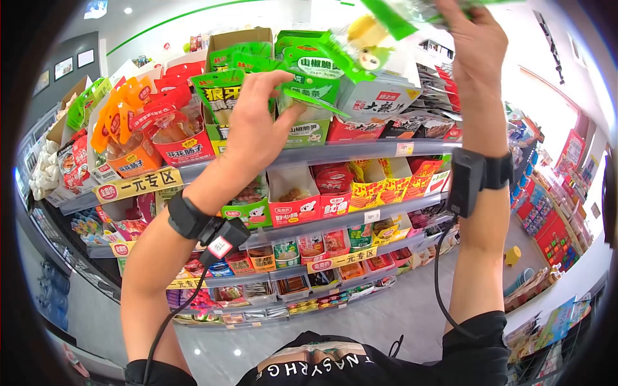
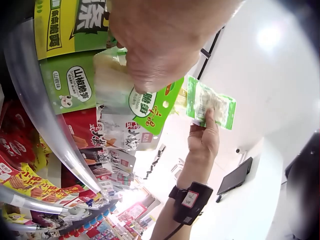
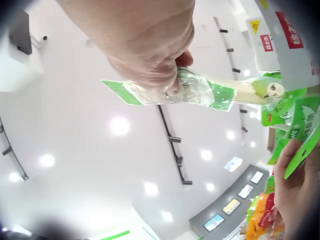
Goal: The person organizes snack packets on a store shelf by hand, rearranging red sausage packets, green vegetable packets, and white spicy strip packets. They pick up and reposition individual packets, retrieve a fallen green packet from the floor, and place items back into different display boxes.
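My left hand [image 1: 257, 122] is over the top shelf, pinching a green bamboo-shoot snack packet [image 2: 150, 107] between thumb and fingers. In the head view that packet shows mostly as a thin green edge beside the thumb. Higher up on the right, my right hand [image 1: 477, 48] grips a clear packet with green ends [image 3: 200, 92]. A second packet with a cartoon face [image 1: 364, 48] appears at its end and overlaps it in the right wrist view. Below the hands stands the green display box [image 1: 308, 133] of bamboo-shoot packets.
Red boxes of sausage snacks [image 1: 187, 151] stand left of the green packets; grey spicy-strip packets [image 1: 380, 100] are to the right. A shelf rail [image 1: 302, 154] runs along the front, with several stocked tiers below. An aisle with another rack [image 1: 547, 219] lies to the right.
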The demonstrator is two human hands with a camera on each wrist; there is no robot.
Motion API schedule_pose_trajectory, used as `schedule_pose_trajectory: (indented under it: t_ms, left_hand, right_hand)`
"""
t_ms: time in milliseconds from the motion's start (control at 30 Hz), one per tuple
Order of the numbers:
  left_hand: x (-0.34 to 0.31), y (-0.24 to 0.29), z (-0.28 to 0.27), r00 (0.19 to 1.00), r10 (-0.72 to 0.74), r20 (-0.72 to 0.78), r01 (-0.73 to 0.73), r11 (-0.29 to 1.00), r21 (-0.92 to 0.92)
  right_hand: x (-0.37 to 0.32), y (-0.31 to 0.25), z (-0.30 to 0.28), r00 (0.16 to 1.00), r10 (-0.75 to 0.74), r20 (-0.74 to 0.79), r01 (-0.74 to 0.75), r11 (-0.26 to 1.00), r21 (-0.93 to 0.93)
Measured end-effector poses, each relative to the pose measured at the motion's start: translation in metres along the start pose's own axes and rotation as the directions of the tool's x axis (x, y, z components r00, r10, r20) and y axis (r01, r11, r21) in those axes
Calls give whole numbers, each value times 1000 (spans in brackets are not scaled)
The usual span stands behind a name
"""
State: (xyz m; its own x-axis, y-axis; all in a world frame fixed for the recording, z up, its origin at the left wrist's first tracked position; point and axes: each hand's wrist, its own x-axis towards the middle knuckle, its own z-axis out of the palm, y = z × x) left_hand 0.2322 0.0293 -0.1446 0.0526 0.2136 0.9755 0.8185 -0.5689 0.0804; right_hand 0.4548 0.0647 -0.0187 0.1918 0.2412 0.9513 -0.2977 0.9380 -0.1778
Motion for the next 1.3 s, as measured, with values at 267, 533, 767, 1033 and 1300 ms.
schedule_pose_trajectory:
  t_ms: [267, 533, 767, 1033, 1300]
  left_hand:
    - [-39, 47, -30, 993, -121, -8, 108, 914, -390]
    - [-90, 63, -2, 566, -287, 773, 808, 5, -589]
    - [-122, 27, 2, 461, -533, 710, 851, 40, -523]
    - [-122, 35, 9, 483, -567, 667, 838, 79, -540]
    - [-119, 56, 25, 413, -577, 705, 853, -27, -521]
  right_hand:
    - [-37, -33, -66, 996, 39, -83, -44, 997, -64]
    - [-135, -2, -16, 890, 364, 275, -379, 925, 0]
    - [-150, 36, -42, 740, 649, 178, -661, 751, 11]
    - [-207, 28, -58, 516, 810, 280, -844, 536, 5]
    - [-229, 28, -62, 579, 779, 243, -777, 617, -125]
